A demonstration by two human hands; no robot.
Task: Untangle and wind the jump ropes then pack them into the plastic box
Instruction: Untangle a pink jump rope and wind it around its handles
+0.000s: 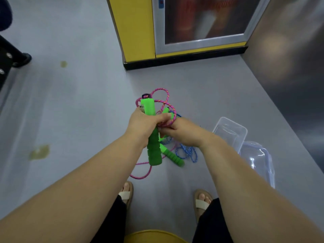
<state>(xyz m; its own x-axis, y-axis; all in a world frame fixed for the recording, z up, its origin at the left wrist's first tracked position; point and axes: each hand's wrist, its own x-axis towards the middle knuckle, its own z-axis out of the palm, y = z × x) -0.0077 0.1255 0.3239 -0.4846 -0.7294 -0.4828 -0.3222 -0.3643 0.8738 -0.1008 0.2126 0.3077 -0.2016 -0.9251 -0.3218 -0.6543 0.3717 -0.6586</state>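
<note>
Left hand [145, 124] was gripping the green foam handles [154, 151], right hand [183, 132] just beside it pinching pink rope [161, 88] loops, clear plastic box [230, 130] off to its right.

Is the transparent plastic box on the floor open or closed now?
Open. The transparent plastic box has no cover on it; its clear lid lies beside it.
</note>
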